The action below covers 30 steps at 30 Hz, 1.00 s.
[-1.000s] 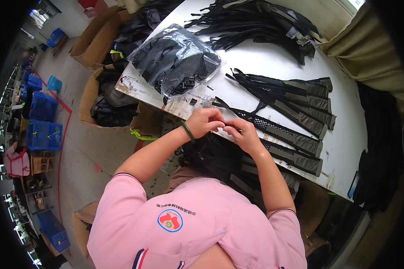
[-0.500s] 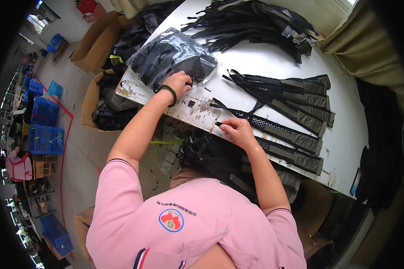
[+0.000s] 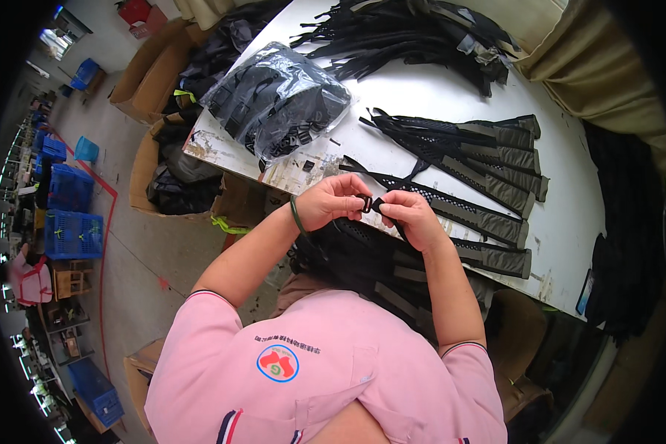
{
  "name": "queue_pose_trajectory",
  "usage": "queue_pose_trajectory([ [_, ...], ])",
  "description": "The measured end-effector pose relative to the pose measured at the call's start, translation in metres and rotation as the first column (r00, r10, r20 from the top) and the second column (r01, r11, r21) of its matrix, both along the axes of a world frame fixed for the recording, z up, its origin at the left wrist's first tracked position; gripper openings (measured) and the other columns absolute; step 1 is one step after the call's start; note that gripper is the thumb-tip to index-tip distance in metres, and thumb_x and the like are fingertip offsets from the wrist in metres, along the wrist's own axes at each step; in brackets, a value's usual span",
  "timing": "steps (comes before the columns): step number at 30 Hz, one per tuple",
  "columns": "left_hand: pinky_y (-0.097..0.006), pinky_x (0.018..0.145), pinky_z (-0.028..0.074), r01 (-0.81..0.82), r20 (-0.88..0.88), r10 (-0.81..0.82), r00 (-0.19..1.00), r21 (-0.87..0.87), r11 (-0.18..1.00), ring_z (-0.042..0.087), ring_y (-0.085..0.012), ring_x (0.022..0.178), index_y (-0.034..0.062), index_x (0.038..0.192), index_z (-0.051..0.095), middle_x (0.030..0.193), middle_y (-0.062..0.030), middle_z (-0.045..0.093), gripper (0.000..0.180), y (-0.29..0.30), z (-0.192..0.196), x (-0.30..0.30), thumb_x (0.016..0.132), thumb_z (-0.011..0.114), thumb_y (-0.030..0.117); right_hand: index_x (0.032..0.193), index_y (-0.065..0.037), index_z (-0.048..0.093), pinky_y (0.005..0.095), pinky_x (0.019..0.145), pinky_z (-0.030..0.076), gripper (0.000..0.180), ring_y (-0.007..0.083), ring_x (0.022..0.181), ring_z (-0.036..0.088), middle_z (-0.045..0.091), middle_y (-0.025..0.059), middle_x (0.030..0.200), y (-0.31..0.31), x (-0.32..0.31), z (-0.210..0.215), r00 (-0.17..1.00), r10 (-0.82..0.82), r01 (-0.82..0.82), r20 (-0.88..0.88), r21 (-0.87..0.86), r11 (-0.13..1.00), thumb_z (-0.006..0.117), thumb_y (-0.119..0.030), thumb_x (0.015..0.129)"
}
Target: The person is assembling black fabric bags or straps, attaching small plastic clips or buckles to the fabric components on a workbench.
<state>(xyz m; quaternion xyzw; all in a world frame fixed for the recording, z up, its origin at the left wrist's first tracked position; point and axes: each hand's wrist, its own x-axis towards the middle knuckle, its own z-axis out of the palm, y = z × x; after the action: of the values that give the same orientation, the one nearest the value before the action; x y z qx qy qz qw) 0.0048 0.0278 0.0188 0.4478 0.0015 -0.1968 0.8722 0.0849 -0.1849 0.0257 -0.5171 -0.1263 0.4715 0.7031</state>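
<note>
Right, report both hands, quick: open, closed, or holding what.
Left hand: closed, pinching a small black buckle between thumb and fingers.
Right hand: closed, pinching a black strap near its end.

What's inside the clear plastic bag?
Black buckle-like pieces show through the bag toward its near edge, with dark contents beyond. Glare and overlap hide the count and whatever lies deeper.

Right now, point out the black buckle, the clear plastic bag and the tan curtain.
Black buckle [image 3: 368,203], head view: on its frame.
Clear plastic bag [image 3: 280,100], head view: mid upper face.
Tan curtain [image 3: 598,80], head view: on its folds.
</note>
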Motion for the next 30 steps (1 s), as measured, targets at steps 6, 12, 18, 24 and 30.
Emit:
queue_pose_trajectory([
  [6, -0.024, 0.073, 0.050, -0.005, -0.014, 0.005, 1.000, -0.055, 0.998, 0.060, -0.0100, 0.083, 0.0021, 0.114, 0.056, 0.096, -0.0031, 0.061, 0.025, -0.009, -0.001, 0.002, 0.090, 0.060, 0.009, 0.088, -0.002, 0.064, 0.0229, 0.064, 0.042, 0.009, 0.0086, 0.068, 0.053, 0.059, -0.0009, 0.074, -0.001, -0.007, 0.003, 1.000, -0.001, 0.001, 0.008, -0.001, 1.000, 0.065, -0.010, 0.083],
  [12, -0.024, 0.075, 0.050, -0.009, -0.009, 0.009, 1.000, -0.067, 0.998, 0.059, -0.0094, 0.084, 0.0014, 0.115, 0.056, 0.097, -0.0038, 0.061, 0.026, -0.017, -0.003, 0.002, 0.090, 0.059, 0.009, 0.088, -0.003, 0.065, 0.0229, 0.062, 0.043, 0.008, 0.0076, 0.068, 0.054, 0.059, -0.0015, 0.077, -0.006, -0.009, 0.006, 0.996, 0.025, -0.025, 0.082, -0.002, 1.000, 0.066, -0.008, 0.082],
  [18, -0.025, 0.076, 0.048, -0.066, -0.007, 0.066, 0.998, -0.112, 0.992, 0.057, -0.0104, 0.089, 0.0026, 0.115, 0.056, 0.104, -0.0043, 0.059, 0.026, -0.023, -0.005, 0.001, 0.091, 0.059, 0.009, 0.090, 0.001, 0.063, 0.0220, 0.066, 0.044, 0.011, 0.0074, 0.069, 0.053, 0.061, 0.0002, 0.079, 0.004, -0.023, 0.015, 0.718, -0.139, 0.254, 0.682, -0.071, 0.965, 0.063, -0.010, 0.086],
  [24, -0.026, 0.077, 0.048, -0.101, -0.014, 0.100, 0.995, -0.153, 0.983, 0.057, -0.0110, 0.092, 0.0037, 0.115, 0.056, 0.104, -0.0039, 0.059, 0.025, -0.023, -0.008, -0.002, 0.091, 0.059, 0.010, 0.092, 0.002, 0.062, 0.0213, 0.065, 0.044, 0.011, 0.0074, 0.070, 0.054, 0.061, 0.0011, 0.079, 0.002, -0.025, 0.018, 0.832, -0.090, 0.170, 0.547, -0.096, 0.981, 0.061, -0.007, 0.086],
  [30, -0.026, 0.079, 0.048, -0.138, 0.023, 0.138, 0.990, 0.001, 0.990, 0.057, -0.0110, 0.093, 0.0051, 0.116, 0.055, 0.106, -0.0039, 0.058, 0.026, -0.023, -0.008, -0.001, 0.091, 0.057, 0.006, 0.094, 0.001, 0.063, 0.0235, 0.066, 0.047, 0.011, 0.0086, 0.071, 0.056, 0.063, 0.0019, 0.080, -0.001, -0.027, 0.015, 0.933, -0.165, 0.194, 0.320, -0.059, 0.979, 0.063, 0.001, 0.083],
])
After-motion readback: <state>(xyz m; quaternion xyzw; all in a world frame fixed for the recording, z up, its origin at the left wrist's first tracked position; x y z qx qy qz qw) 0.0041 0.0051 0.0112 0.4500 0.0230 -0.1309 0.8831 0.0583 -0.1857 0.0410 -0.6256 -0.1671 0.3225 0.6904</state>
